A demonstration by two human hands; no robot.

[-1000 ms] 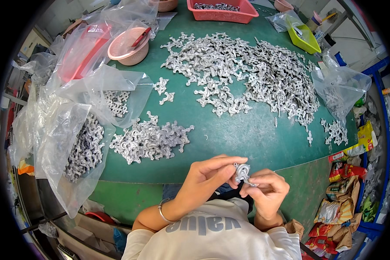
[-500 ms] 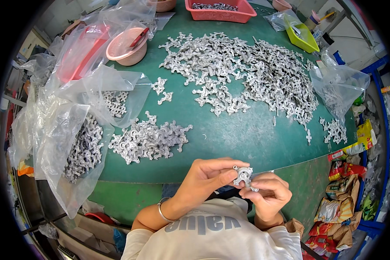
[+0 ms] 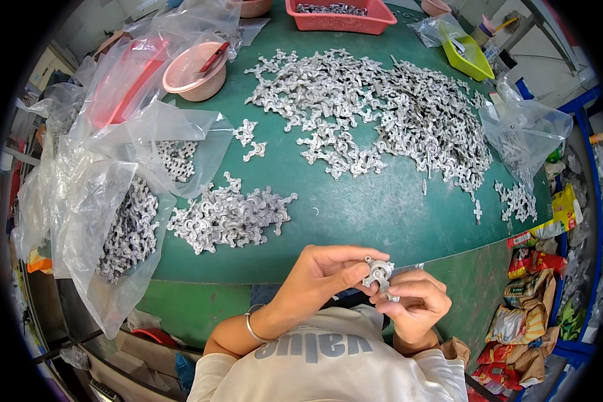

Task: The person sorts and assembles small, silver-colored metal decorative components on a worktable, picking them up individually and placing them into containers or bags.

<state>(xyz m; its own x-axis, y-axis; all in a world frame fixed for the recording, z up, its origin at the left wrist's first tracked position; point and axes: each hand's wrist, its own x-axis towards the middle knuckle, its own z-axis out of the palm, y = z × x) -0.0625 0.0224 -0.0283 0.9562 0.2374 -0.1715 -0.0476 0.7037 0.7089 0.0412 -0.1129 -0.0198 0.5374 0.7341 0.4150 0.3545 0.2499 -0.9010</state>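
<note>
A small grey cast-metal part (image 3: 379, 273) is pinched between both hands just off the near edge of the green table (image 3: 355, 208). My left hand (image 3: 321, 276) grips it from the left with thumb and fingers; a thin bracelet circles that wrist. My right hand (image 3: 412, 303) holds it from the right and below. On the table ahead of my left hand lies a small heap of the same parts (image 3: 231, 216). A much larger spread of parts (image 3: 382, 114) covers the far middle and right of the table.
Clear plastic bags holding more metal parts (image 3: 124, 228) hang over the table's left edge. A pink bowl (image 3: 195, 70), a red tray (image 3: 340, 13) and a yellow-green tray (image 3: 467, 55) stand at the back. Another clear bag (image 3: 524, 134) sits at the right edge, with coloured packets (image 3: 526, 311) below.
Both hands have stayed at the table's near edge, turning the metal part slightly between the fingers. Nothing on the table has moved.
</note>
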